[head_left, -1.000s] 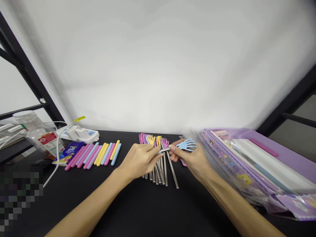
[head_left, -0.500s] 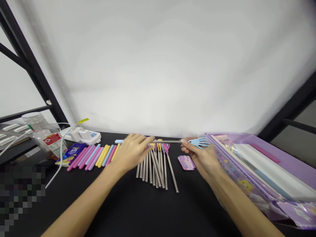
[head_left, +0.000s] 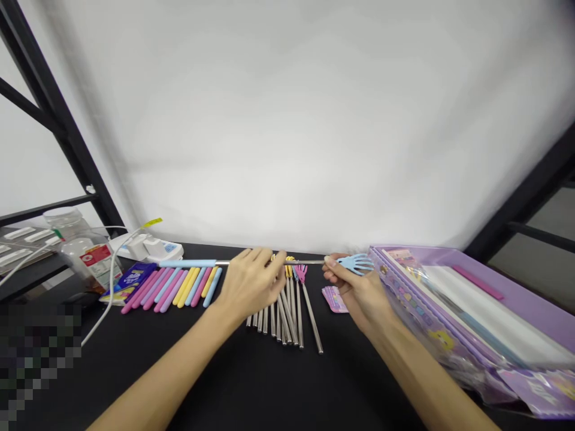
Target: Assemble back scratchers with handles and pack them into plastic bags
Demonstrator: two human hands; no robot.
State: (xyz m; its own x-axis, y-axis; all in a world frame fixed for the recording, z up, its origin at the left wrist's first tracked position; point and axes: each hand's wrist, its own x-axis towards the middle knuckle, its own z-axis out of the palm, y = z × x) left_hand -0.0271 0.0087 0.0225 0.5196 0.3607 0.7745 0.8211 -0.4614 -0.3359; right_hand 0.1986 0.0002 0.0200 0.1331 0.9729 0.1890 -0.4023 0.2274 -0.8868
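A back scratcher with a blue hand-shaped head [head_left: 356, 263], thin metal rod and long blue handle [head_left: 188, 263] lies level across my view. My right hand [head_left: 353, 281] pinches it at the neck just below the head. Partway along the rod, my left hand [head_left: 254, 278] is closed round it, covering that stretch. Below and behind my left hand rest several metal rods [head_left: 313, 317] with pink, yellow and blue hand-shaped heads, partly hidden. Several coloured handle tubes [head_left: 184, 287] in pink, blue, purple and yellow lie in a row to the left.
A stack of pink cards [head_left: 335, 299] lies beside my right hand. On the right stands a purple box [head_left: 449, 254] with packaging inside. At left are a clear jar [head_left: 90, 254], a purple packet [head_left: 135, 278], a white power strip [head_left: 168, 248] and a cable.
The back scratcher now spans a longer length, its blue handle reaching much farther left beyond my left hand. My right hand has shifted slightly left.
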